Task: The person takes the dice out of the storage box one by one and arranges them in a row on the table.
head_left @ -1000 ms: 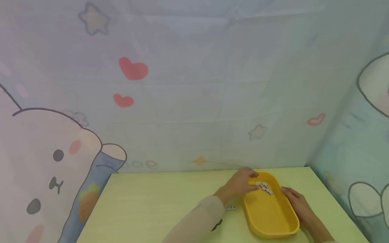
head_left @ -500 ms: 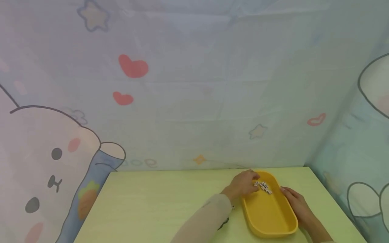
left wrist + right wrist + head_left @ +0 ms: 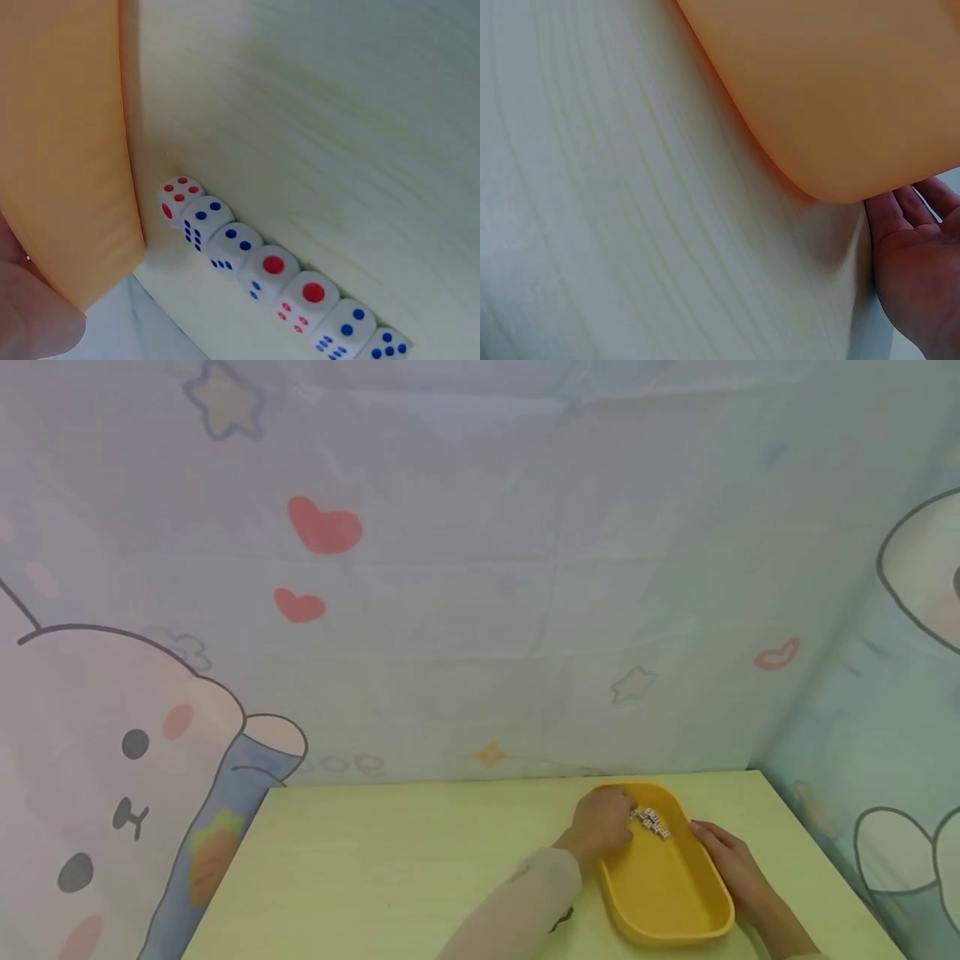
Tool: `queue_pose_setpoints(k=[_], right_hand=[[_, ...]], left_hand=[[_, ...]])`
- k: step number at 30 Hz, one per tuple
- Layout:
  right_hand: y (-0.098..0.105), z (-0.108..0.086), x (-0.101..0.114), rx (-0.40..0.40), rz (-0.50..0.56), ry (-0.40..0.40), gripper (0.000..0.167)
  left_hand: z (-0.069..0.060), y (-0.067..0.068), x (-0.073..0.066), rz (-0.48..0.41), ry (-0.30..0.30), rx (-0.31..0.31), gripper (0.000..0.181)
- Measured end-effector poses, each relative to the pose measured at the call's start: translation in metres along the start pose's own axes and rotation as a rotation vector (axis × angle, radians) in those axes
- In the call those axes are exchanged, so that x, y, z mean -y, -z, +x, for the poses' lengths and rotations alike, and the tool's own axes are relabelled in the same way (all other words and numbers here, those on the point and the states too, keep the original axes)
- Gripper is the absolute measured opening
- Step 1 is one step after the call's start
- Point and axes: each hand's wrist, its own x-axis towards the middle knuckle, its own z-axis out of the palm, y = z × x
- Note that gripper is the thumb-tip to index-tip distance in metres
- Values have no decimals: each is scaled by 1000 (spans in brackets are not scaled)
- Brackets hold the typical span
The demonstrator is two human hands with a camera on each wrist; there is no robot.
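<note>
Head view: the left hand (image 3: 602, 823) reaches over the left rim of the yellow tray (image 3: 667, 893), its fingertips beside the loose dice (image 3: 654, 823) at the tray's far end; whether it pinches one, I cannot tell. The right hand (image 3: 733, 867) rests, fingers extended, against the tray's right outer wall. Just outside the tray's left wall, a row of dice (image 3: 273, 268) lies on the table (image 3: 375, 860).
</note>
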Motion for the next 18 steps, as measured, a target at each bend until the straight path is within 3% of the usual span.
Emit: queue_pose_setpoints(k=[8,13,18], right_hand=[[-1,0,-2,-3,14,5,81],[-1,1,-3,-11,13,6,82],[1,1,-2,-3,6,10,83]], left_hand=[[-1,-1,-3,25,31,-9,29],[3,-7,-5,40,26,-2,10],[6,-10,-8,105,5,26,44]])
